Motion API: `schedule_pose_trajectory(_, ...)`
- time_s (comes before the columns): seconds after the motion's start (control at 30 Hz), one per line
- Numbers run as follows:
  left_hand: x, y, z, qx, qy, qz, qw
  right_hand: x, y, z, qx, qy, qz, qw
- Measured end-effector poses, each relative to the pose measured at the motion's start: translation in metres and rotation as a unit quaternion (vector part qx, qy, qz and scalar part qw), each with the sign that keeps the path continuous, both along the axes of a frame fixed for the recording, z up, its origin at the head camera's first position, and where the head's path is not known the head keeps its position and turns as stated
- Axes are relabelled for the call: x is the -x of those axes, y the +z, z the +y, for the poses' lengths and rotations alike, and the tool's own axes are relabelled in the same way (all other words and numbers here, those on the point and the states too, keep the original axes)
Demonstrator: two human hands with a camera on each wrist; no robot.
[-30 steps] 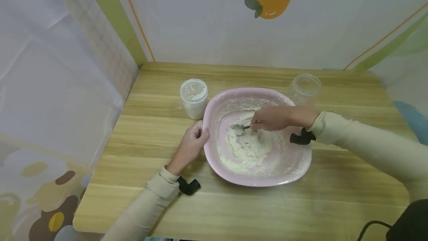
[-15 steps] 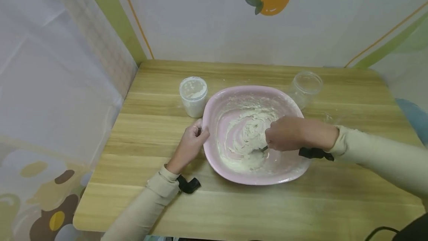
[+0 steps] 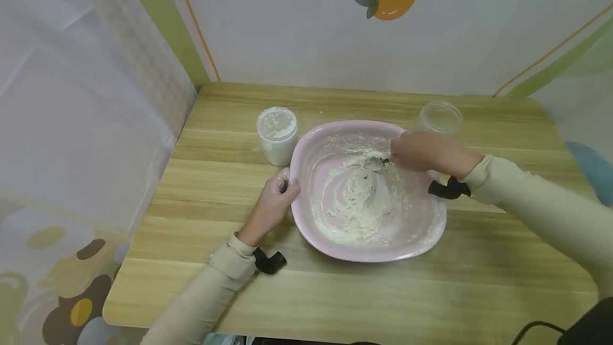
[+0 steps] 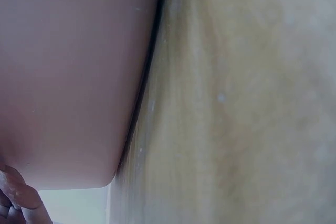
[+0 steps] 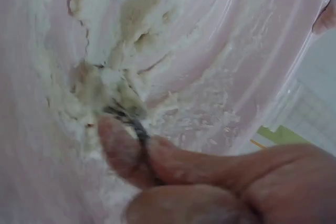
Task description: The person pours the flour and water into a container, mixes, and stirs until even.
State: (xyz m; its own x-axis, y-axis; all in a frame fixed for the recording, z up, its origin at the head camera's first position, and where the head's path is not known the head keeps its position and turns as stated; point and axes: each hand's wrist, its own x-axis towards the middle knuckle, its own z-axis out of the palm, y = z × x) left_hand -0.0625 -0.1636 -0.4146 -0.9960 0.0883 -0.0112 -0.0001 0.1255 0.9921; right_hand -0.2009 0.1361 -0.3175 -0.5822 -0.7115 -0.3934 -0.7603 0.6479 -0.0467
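Observation:
A pink basin (image 3: 306,228) stands on the wooden table, with pale, sticky dough (image 3: 359,196) smeared over its bottom and walls. At its left rim, my left hand (image 3: 270,204) grips the edge between thumb and fingers. The left wrist view shows the basin's outer wall (image 4: 73,77) and a few fingertips at the lower left. My right hand (image 3: 421,152) reaches over the far right part of the basin and pinches the handle of a metal spoon (image 3: 375,164), whose bowl sits in the dough. Close up in the right wrist view, the spoon's dark handle (image 5: 139,129) lies between thumb and fingers.
Left of the basin's far side stands a clear jar of white powder (image 3: 278,136). Behind the right hand is a clear jar (image 3: 440,116), partly hidden. A printed curtain (image 3: 306,25) rises behind the table's back edge. Dark cable (image 3: 536,325) lies at the lower right.
My right hand swept the spoon through the dough, first toward the near side, then back to the far right of the basin. The left hand has kept its grip on the rim.

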Motion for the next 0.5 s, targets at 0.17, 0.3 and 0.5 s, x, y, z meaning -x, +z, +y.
schedule_pose_trajectory(0.17, 0.0, 0.001, -0.001, 0.001, 0.002, 0.003, 1.0, 0.008, -0.003, -0.013, 0.039, -0.042, -0.135, 0.9892)
schedule_pose_trajectory(0.3, 0.0, 0.0, 0.0, 0.002, 0.003, 0.004, 1.0, -0.006, 0.001, -0.019, 0.03, -0.019, -0.153, 0.9877)
schedule_pose_trajectory(0.5, -0.001, -0.001, 0.002, -0.003, 0.003, -0.001, 1.0, -0.043, 0.009, -0.01, 0.021, 0.033, -0.124, 0.9915)
